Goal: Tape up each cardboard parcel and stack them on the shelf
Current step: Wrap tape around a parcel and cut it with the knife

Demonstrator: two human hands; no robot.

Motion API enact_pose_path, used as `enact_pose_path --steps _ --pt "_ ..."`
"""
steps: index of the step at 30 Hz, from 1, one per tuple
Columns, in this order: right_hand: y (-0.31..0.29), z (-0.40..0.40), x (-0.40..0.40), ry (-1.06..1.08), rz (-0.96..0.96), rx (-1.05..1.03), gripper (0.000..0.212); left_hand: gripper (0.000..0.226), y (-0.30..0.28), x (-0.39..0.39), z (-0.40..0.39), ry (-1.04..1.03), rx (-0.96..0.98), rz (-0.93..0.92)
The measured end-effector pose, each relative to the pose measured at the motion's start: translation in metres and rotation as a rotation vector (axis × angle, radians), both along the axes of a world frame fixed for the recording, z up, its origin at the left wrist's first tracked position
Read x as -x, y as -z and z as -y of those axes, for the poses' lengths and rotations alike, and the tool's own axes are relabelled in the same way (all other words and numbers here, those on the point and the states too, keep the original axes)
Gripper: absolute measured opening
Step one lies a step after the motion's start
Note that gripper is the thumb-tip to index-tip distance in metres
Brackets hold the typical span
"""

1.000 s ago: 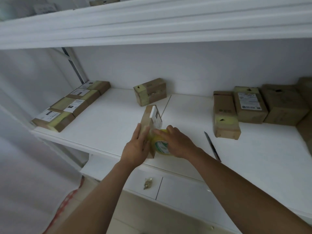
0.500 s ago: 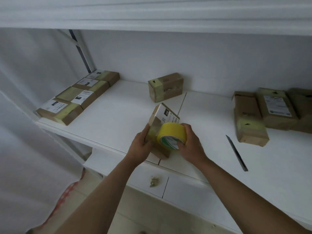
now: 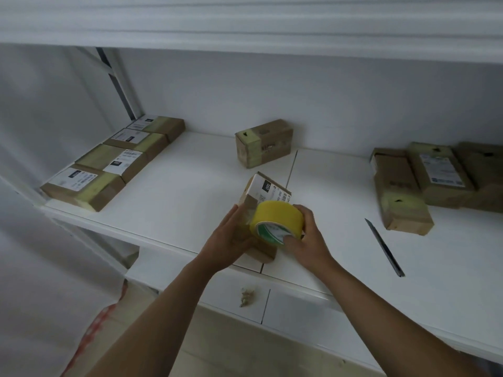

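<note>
Left hand [image 3: 231,238] steadies upright parcel [image 3: 261,202] at near shelf [image 3: 190,202] edge; right hand [image 3: 304,238] grips yellow tape roll [image 3: 277,221] against it. Risk: parcel tips off edge under tape pull.

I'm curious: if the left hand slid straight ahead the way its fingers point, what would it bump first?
Probably nothing new: the left hand already rests against the parcel it steadies. Depth beyond is unclear.
</note>
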State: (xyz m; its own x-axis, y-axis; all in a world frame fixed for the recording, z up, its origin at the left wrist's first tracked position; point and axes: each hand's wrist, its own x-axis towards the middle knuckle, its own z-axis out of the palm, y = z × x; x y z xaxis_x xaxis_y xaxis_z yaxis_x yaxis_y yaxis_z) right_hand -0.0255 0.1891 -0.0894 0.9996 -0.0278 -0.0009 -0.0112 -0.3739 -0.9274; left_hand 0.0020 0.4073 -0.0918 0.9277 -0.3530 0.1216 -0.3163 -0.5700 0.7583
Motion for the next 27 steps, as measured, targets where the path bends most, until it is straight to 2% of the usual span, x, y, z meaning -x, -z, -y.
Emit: enact_pose_path --steps 3,7,10,13,16,20,24,27 --pt "-0.005 -0.008 0.0 -0.012 0.014 0.004 0.058 0.073 0.007 0.002 -0.007 -0.05 0.074 -0.03" --pt "-0.022 -0.005 -0.011 0.038 0.096 0.126 0.069 0.077 0.013 -0.001 -0.003 -0.079 0.121 -0.069" --pt "-0.02 -0.001 -0.014 0.022 0.095 0.183 0.063 0.075 0.013 -0.002 0.003 -0.098 0.15 -0.1" --pt "-0.014 -0.007 -0.014 -0.03 0.093 0.181 0.056 0.068 0.017 0.004 0.001 -0.111 0.305 -0.213" --pt "-0.016 -0.009 -0.015 -0.037 0.116 0.169 0.05 0.075 0.028 0.013 0.001 -0.252 0.496 -0.349" --pt "-0.025 0.003 -0.011 0.0 0.169 0.15 0.046 0.076 0.033 0.017 0.014 -0.34 0.578 -0.299" --pt "-0.034 0.026 -0.009 0.038 0.189 0.184 0.047 0.078 0.035 0.021 0.039 -0.254 0.654 -0.34" --pt "-0.033 0.043 -0.004 0.034 0.17 0.292 0.047 0.073 0.041 0.026 0.064 -0.198 0.567 -0.369"
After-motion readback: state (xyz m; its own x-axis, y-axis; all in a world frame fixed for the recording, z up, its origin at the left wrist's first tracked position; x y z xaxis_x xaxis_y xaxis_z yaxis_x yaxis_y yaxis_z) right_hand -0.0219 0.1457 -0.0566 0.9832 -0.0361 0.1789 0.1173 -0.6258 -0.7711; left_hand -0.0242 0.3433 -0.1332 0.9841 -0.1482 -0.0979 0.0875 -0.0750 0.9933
